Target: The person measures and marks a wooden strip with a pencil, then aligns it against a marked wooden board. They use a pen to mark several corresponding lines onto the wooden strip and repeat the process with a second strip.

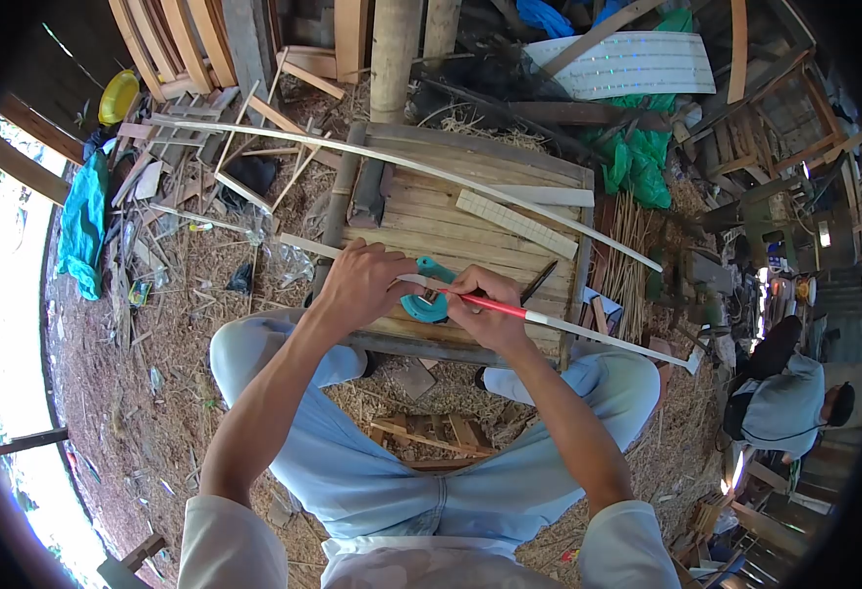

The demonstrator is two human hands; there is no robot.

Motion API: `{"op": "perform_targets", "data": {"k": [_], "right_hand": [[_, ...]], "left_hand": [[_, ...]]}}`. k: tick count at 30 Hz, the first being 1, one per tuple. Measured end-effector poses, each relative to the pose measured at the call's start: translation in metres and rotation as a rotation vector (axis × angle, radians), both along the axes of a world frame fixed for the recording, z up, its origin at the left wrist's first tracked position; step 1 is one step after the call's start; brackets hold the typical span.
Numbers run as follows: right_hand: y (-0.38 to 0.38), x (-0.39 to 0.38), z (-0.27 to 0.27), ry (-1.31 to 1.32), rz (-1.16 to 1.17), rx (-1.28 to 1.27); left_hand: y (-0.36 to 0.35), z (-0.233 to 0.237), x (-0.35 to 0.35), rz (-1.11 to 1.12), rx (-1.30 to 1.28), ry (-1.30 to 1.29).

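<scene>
A long, thin pale wood strip (613,339) slants under both hands across the low slatted bench. My left hand (360,285) is closed on the strip, gripping it on the left side. Pinched in my right hand (490,309) is a red pencil (498,305), its tip pointing left at the strip near the left fingers. Between the hands and below the strip lies a teal curved object (421,307), partly covered. Right of my right hand, a dark pen-like tool (539,282) rests on the slats.
On the slatted bench (416,211) lie a marked pale board (517,224) and another long strip (402,160). Wood scraps (161,162) litter the ground at left. Green plastic (642,162) hangs at the back right. Another person (789,402) sits at far right.
</scene>
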State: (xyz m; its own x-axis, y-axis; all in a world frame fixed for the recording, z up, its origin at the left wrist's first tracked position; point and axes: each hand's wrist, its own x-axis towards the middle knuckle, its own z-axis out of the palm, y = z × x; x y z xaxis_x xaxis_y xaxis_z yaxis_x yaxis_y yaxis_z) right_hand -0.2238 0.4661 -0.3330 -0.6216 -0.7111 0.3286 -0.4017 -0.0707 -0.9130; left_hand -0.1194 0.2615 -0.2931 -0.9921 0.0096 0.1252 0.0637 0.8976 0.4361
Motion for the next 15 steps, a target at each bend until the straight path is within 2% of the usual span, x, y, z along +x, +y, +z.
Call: {"op": "perform_targets", "data": {"k": [5, 7, 15], "right_hand": [[-0.0008, -0.0011, 0.0018, 0.017, 0.004, 0.018], [-0.0001, -0.0009, 0.0009, 0.02, 0.001, 0.013], [-0.0007, -0.0009, 0.0021, 0.058, 0.012, 0.013]], "left_hand": [[0.0002, -0.0011, -0.0004, 0.002, 0.017, 0.004], [0.0007, -0.0031, 0.0, 0.002, 0.002, 0.094], [0.0016, -0.0009, -0.0008, -0.002, -0.003, 0.074]]}}
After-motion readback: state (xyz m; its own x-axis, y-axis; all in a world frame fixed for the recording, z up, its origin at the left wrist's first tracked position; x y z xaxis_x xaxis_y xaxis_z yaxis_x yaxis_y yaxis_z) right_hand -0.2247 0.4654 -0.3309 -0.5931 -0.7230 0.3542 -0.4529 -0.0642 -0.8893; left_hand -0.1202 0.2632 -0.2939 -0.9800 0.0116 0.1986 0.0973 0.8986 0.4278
